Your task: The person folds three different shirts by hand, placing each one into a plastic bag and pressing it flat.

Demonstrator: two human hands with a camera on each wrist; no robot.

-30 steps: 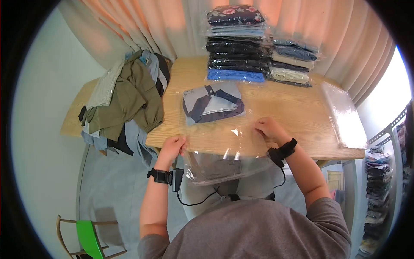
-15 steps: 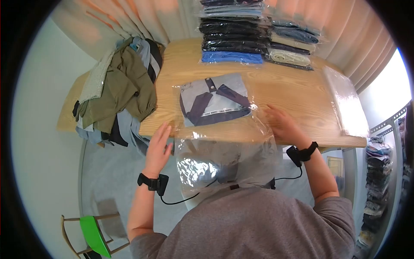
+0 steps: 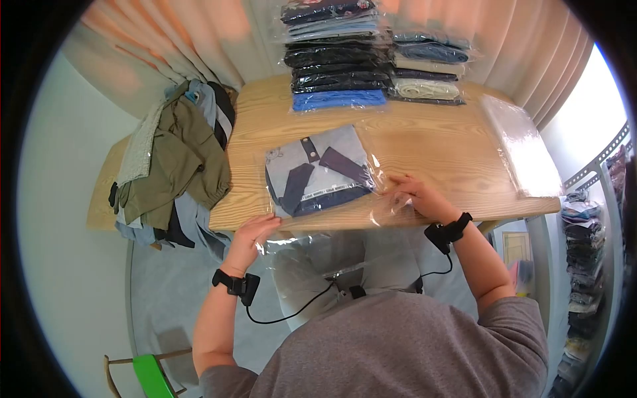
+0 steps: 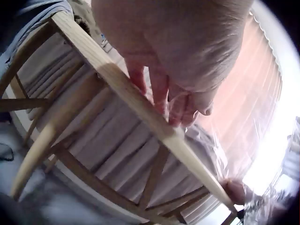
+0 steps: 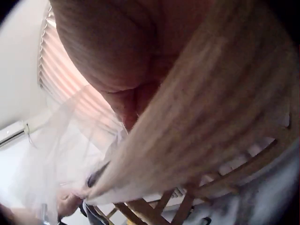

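Observation:
A folded grey garment with dark panels and a white lettered strip (image 3: 328, 194) lies inside a clear plastic bag (image 3: 312, 244) on the wooden table (image 3: 431, 152). The bag's loose end hangs over the front edge toward the person's lap. At its near left side, my left hand (image 3: 253, 237) rests with extended fingers on the plastic by the table edge. My right hand (image 3: 424, 199) lies at the bag's right side, fingers stretched out over the film. In the left wrist view the left fingers (image 4: 160, 91) show just behind the table edge; in the right wrist view that edge hides most of the right fingers.
Stacked bagged clothes (image 3: 338, 73) stand at the back, with a second, lower stack (image 3: 431, 69) beside them. Loose clothes (image 3: 182, 159) are heaped at the left. Flat clear bags (image 3: 521, 149) lie at the right. A green chair (image 3: 154, 377) stands behind on the left.
Both hands gripped the bag's sides at first, then spread apart off it and came back down onto its sides. The loose end billowed up and now hangs flatter over the edge.

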